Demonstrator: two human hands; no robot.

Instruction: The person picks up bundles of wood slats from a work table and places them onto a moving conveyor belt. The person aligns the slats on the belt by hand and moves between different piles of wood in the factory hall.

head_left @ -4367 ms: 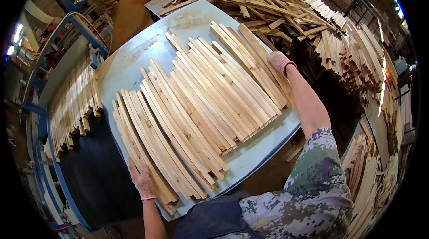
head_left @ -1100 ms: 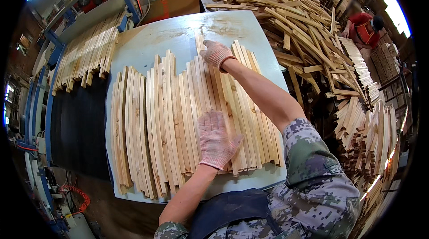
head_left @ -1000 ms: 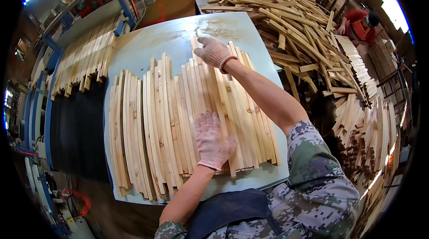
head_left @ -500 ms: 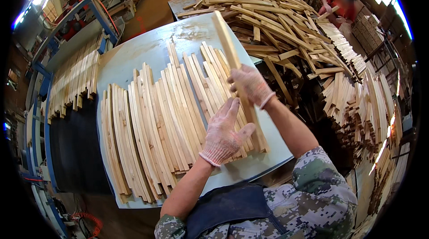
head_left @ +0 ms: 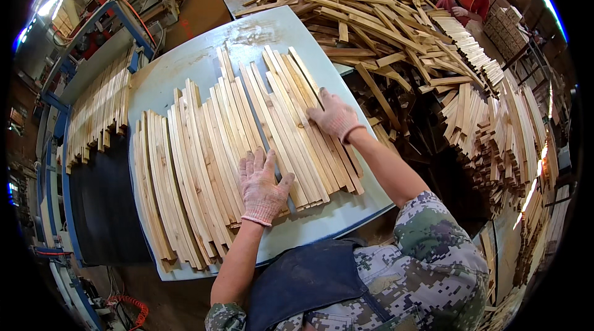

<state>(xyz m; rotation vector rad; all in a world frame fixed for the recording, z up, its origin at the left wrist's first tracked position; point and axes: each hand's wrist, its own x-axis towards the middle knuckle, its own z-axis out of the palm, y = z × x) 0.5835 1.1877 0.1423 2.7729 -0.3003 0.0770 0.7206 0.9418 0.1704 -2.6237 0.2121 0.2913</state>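
Bordering the row of wooden strips (head_left: 185, 176) at three o'clock, the raised strip (head_left: 303, 71) now apparently lies flat on the counter (head_left: 272, 25), completing that edge; right hand (head_left: 337, 117) over it, grip unclear; left hand (head_left: 263, 190) spread, centrally.

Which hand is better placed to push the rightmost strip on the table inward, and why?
Probably the right hand: it is at the rightmost strip, while the left hand lies farther left.
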